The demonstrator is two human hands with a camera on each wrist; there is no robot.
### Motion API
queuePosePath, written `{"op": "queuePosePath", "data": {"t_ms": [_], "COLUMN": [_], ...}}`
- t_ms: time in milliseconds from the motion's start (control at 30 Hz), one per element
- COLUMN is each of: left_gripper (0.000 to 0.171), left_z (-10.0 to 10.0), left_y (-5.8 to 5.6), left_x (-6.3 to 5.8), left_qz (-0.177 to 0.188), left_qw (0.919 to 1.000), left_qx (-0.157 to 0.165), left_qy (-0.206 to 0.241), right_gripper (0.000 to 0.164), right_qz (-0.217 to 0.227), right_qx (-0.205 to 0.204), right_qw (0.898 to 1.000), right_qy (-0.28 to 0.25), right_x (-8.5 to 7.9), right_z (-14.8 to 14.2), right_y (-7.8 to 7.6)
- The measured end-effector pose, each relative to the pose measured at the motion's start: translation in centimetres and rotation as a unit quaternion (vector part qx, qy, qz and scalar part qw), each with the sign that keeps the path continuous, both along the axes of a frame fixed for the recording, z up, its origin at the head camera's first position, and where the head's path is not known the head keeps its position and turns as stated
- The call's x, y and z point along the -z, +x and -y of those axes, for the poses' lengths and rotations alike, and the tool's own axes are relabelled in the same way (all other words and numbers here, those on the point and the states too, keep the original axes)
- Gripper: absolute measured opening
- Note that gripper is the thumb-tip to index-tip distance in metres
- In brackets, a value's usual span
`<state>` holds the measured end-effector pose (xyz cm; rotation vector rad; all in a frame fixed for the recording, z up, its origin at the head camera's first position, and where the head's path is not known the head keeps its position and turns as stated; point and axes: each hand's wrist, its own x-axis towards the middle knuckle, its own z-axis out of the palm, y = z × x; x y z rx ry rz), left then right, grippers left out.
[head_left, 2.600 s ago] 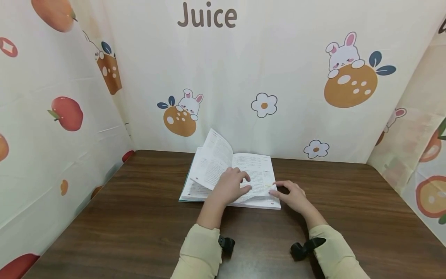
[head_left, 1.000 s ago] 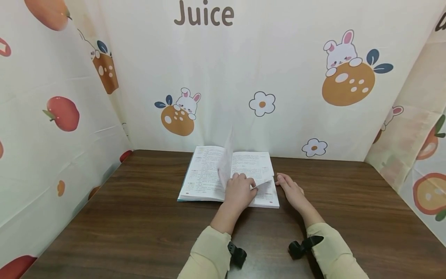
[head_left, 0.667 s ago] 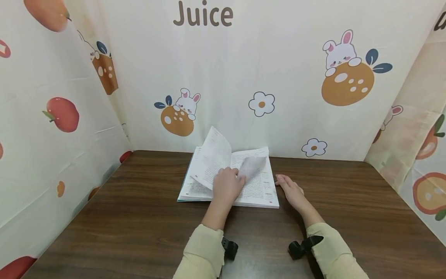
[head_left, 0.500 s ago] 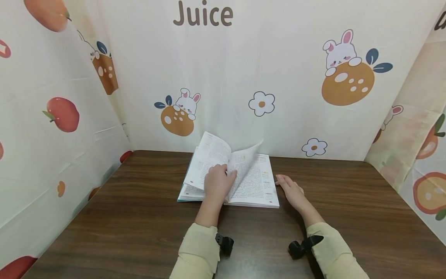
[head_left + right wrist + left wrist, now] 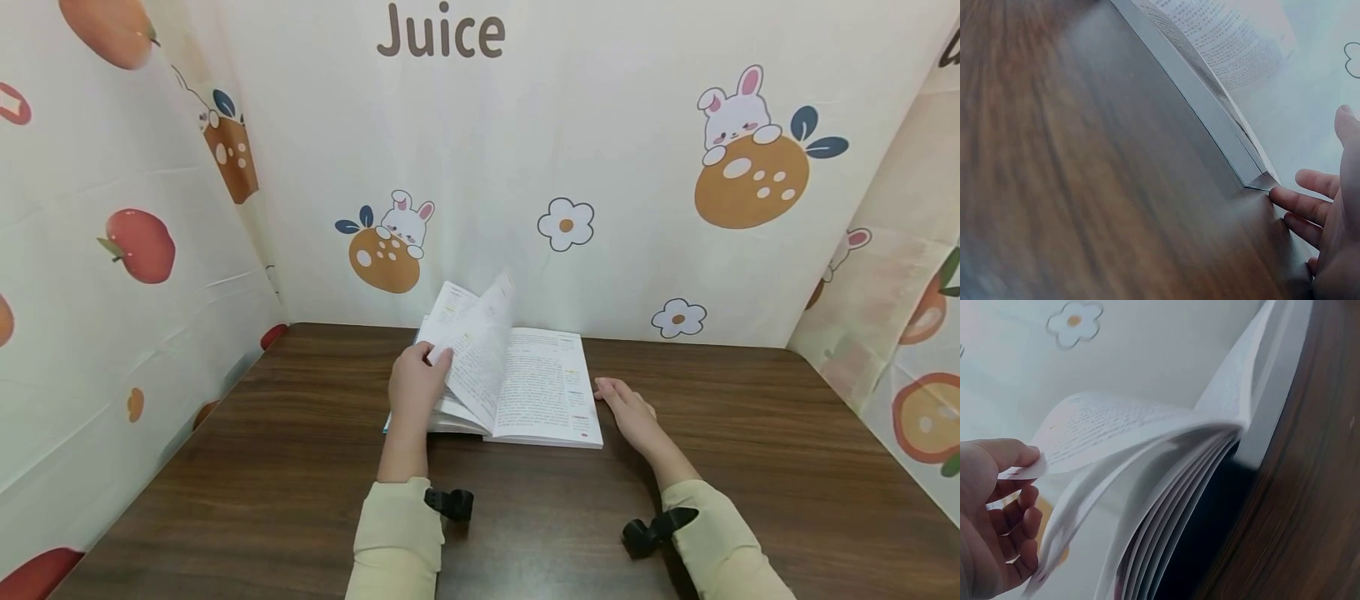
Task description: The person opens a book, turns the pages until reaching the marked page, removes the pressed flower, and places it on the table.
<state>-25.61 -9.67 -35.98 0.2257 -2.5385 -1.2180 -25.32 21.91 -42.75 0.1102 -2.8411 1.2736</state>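
An open book (image 5: 543, 387) with printed white pages lies at the far side of the table, against the patterned backdrop. My left hand (image 5: 415, 385) is at its left side and pinches the corner of a page (image 5: 1094, 428) between thumb and forefinger. That page bows up and leans to the left, and more leaves fan out beneath it in the left wrist view. My right hand (image 5: 630, 417) rests on the table beside the book's right edge. In the right wrist view its fingers (image 5: 1300, 203) are fairly straight and a fingertip touches the book's corner.
The brown wooden table (image 5: 270, 483) reaches round the book on its near side and both flanks. A white cloth backdrop (image 5: 622, 167) with fruit and rabbit prints stands behind and at both sides. A black wrist camera (image 5: 450, 504) is strapped to each sleeve.
My left hand has moved from the middle of the book to its left side, drawing a page over leftward. The right hand let go of a page corner earlier and has since stayed beside the book.
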Motion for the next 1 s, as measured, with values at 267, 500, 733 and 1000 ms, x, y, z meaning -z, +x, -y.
{"op": "queuePosePath", "data": {"t_ms": [267,500,733,1000], "left_gripper": [0.035,0.032,0.029,0.026], "left_z": [2.9,4.5,5.5,5.9], "left_y": [-0.2,0.1,0.3,0.4], "left_x": [1.0,1.8,2.4,3.3], "left_qz": [0.1,0.157,0.209,0.242], "left_qw": [0.9939,0.9866,0.9777,0.9678], "left_qx": [0.003,0.005,0.021,0.038], "left_qy": [0.048,0.042,-0.005,-0.059], "right_gripper": [0.063,0.072,0.071,0.072], "right_qz": [0.007,0.018,0.016,0.016], "right_qx": [0.011,0.016,0.02,0.02], "right_qw": [1.0,1.0,1.0,1.0], "right_qy": [-0.001,0.001,0.006,0.005], "right_x": [-0.1,0.0,0.0,-0.1], "right_z": [0.0,0.0,0.0,0.2], "right_y": [0.0,0.0,0.0,0.0]}}
